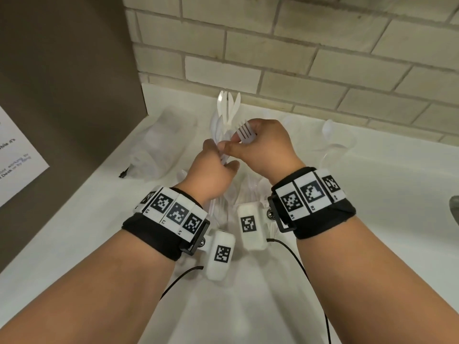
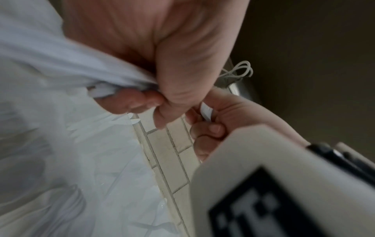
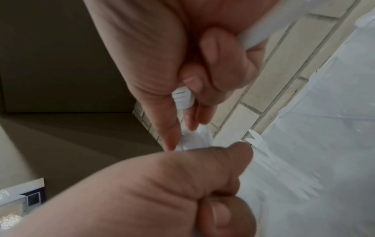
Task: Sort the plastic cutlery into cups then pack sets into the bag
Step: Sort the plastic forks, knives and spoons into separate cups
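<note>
Clearly the left hand [image 1: 211,175], at frame centre in the head view, clutches a bundle of white plastic cutlery [image 1: 227,112] by the handles, while the right hand [image 1: 265,145] pinches one white plastic fork [image 1: 244,134]. Such pieces are probably light, slick and springy; gripping mid-handle seems safest.

Both forearms raised, wrists banded. Left hand [image 1: 211,167] fisted, fingers curled tight round what it holds. Right hand [image 1: 264,147] just beside, fingers curled, thumb pinching.
</note>
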`<state>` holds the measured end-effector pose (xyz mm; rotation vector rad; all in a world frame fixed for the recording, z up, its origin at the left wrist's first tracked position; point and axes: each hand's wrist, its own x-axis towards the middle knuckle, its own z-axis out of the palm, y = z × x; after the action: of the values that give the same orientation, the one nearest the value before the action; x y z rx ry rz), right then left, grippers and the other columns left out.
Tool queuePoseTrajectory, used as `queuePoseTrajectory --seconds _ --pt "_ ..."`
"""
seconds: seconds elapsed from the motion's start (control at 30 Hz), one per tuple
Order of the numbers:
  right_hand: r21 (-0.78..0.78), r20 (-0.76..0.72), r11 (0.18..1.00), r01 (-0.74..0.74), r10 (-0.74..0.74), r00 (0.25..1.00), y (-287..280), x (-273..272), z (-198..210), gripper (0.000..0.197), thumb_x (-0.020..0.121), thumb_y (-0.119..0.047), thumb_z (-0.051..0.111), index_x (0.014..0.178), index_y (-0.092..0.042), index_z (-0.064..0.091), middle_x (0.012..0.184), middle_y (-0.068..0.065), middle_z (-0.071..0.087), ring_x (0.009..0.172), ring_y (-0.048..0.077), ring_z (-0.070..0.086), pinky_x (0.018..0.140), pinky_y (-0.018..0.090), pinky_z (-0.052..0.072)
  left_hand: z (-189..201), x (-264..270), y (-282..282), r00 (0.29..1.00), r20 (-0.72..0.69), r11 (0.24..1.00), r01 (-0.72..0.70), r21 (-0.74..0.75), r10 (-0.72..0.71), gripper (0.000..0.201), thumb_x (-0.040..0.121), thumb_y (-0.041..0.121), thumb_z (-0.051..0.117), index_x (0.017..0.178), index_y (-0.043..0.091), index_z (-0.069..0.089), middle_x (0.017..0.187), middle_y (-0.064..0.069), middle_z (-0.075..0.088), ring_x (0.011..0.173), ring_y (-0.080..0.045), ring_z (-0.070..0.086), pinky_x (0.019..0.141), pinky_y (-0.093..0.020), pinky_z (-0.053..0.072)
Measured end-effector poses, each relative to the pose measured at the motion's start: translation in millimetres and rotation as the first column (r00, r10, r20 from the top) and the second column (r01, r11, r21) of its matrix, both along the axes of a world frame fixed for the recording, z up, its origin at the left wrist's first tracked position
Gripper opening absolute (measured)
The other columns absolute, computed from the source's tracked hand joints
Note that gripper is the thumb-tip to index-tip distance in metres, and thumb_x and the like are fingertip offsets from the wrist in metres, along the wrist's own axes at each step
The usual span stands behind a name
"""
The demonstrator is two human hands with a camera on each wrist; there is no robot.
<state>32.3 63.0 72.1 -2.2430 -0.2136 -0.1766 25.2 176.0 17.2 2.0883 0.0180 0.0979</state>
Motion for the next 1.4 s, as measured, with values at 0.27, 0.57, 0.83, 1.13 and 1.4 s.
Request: queuePoseTrajectory --seconds 0.27,0.57,0.83,1.13,1.4 --pt "-0.14 0.058 0.99 0.031 -0.023 0.998 -3 8 -8 0.021 0.085 -0.024 0.063 0.071 -0.016 0.05 0.066 -0.006 0.05 0.059 0.009 0.047 0.05 0.019 0.032 -5 -7 3 0.971 -0.054 0.775 0.152 -0.614 -0.232 0.008 0.094 0.014 0.056 0.098 0.016 0.049 0.09 0.0 0.061 0.075 -0.002 0.059 0.067 -0.017 0.047" --pt "-0.124 0.065 0.992 -0.008 0.016 0.998 -5 14 -15 0.011 0.093 -0.02 0.055 0.088 -0.014 0.047 0.07 -0.008 0.047 0.061 0.007 0.051 0.053 0.006 0.043 -3 3 1 0.955 -0.15 0.429 -0.026 -0.903 -0.258 0.032 0.101 0.013 0.039 0.125 -0.003 0.053 0.109 -0.013 0.064 0.089 -0.019 0.064 0.074 -0.027 0.055" --pt "0.122 -0.012 0.992 0.019 -0.018 1.0 -2 9 -20 0.012 0.094 -0.017 0.052 0.102 -0.016 0.043 0.08 -0.009 0.052 0.077 0.026 0.063 0.07 0.037 0.054 1 1 -1 0.942 -0.193 0.385 -0.076 -0.92 -0.273 0.037 0.1 0.019 0.041 0.128 -0.003 0.053 0.125 -0.023 0.06 0.105 -0.029 0.063 0.085 -0.036 0.057" --pt "0.423 -0.069 0.901 0.1 -0.077 0.995 -9 6 -26 0.01 0.096 -0.012 0.044 0.104 -0.015 0.041 0.094 0.011 0.068 0.086 0.026 0.068 0.06 0.033 0.056 -4 6 -1 0.951 -0.277 0.469 -0.184 -0.864 -0.136 0.027 0.101 0.015 0.041 0.122 0.002 0.052 0.091 -0.013 0.068 0.075 -0.024 0.068 0.075 -0.039 0.056" --pt "0.641 -0.14 0.74 0.206 -0.152 0.979 -47 21 -13 0.024 0.095 0.002 0.034 0.11 -0.017 0.036 0.094 0.011 0.058 0.051 0.021 0.06 0.06 0.039 0.058 -2 -1 5 0.954 -0.29 0.546 -0.2 -0.813 -0.081 0.015 0.101 0.02 0.041 0.109 0.01 0.049 0.076 -0.005 0.053 0.061 -0.022 0.062 0.067 -0.039 0.056"
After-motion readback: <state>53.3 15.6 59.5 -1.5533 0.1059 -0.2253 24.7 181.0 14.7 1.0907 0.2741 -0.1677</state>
